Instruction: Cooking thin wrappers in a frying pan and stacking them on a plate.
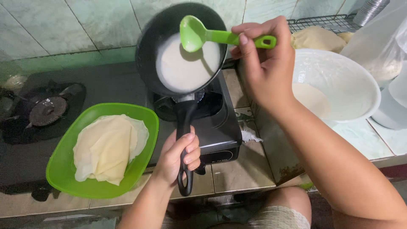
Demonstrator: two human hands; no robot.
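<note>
Lowest in the frame, the left hand [180, 154] has its fingers curled tight round the black handle of the frying pan [182, 51], thumb on top; the handle's long axis runs straight up the frame from that fist to the pan's bowl, which is tipped over the small gas burner [199, 104] at centre, with a pool of white batter [186, 68] lying in its lower right part. Right of centre, the right hand [265, 63] pinches the end of a green ladle [212, 36] between thumb and bent fingers; the ladle lies nearly level, handle pointing right, its cup hanging left of the fingers above the batter. Just right of this hand stands a white bowl [343, 70] with more batter. At lower left a green plate [68, 169] carries folded pale crepes [108, 148], well apart from both hands
</note>
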